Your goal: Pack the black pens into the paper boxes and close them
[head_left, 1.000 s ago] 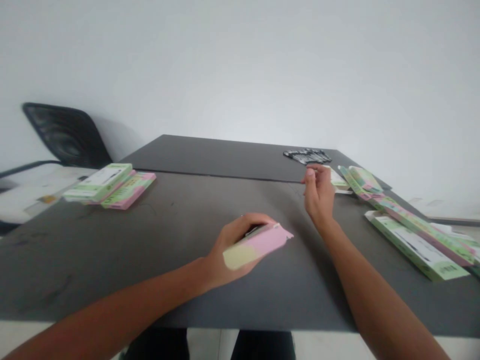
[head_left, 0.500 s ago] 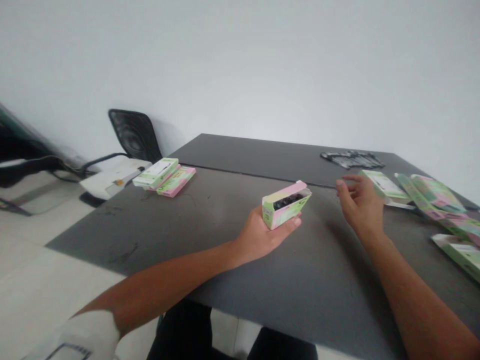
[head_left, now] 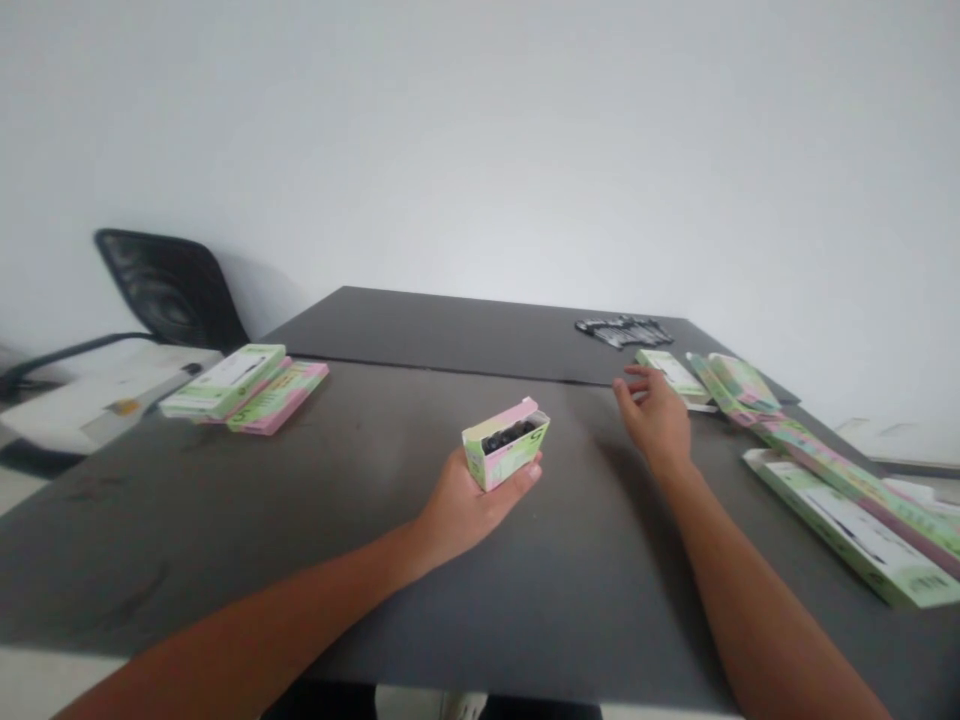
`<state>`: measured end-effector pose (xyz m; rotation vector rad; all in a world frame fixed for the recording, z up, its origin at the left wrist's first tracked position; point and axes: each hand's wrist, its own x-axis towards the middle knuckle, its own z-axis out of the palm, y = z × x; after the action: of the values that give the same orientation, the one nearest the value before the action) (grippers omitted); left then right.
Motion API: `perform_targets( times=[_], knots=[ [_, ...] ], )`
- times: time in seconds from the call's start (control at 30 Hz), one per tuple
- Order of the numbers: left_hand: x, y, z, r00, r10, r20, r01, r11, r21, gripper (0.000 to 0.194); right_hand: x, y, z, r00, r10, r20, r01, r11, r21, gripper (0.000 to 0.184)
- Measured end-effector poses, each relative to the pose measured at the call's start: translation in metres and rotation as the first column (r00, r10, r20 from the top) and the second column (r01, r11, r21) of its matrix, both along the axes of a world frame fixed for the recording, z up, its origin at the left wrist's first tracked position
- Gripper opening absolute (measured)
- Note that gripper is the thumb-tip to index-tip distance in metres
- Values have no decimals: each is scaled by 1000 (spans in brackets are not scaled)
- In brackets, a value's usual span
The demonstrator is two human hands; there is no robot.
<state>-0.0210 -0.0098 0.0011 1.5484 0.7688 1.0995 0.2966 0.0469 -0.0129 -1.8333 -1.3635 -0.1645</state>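
My left hand (head_left: pixel 461 515) is wrapped round a small pink-and-green carton (head_left: pixel 514 462), tilted, its open end facing up towards me. Dark rounded ends (head_left: pixel 508 437) of several items show inside it; their kind is too small to tell. To the right, my right hand (head_left: pixel 656 420) hovers over the table with its fingers apart and nothing in them. Just beyond its fingers lies a green-and-white carton (head_left: pixel 671 377). Farther back is a row of slim dark pieces (head_left: pixel 626 331) that look clear-wrapped.
Several similar cartons (head_left: pixel 232 380) are stacked at the left of the dark table (head_left: pixel 360 500). Along the right lie long flat cartons (head_left: pixel 847 515) and overlapping pink-and-green packs (head_left: pixel 750 385). A black mesh chair (head_left: pixel 169 290) stands at the left, with a pale wall (head_left: pixel 480 150) behind.
The view has swung right, so everything sits farther left and more of the right-hand cartons shows. My left hand still grips the carton; my right hand stays empty.
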Motion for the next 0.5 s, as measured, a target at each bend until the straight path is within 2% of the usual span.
perform_targets(
  times=[0.17, 0.3, 0.5],
  knots=[
    [3, -3, -6, 999, 2, -38, -3, 999, -48, 29, 16, 11, -21, 996, -9, 93, 6, 999, 34, 43],
    [5, -1, -16, 998, 31, -58, -34, 998, -51, 33, 15, 21, -37, 980, -16, 200, 12, 1000, 20, 43],
    [8, 3, -21, 998, 50, -30, -53, 993, -102, 38, 11, 47, -38, 954, -13, 301, 18, 1000, -15, 44]
  ],
)
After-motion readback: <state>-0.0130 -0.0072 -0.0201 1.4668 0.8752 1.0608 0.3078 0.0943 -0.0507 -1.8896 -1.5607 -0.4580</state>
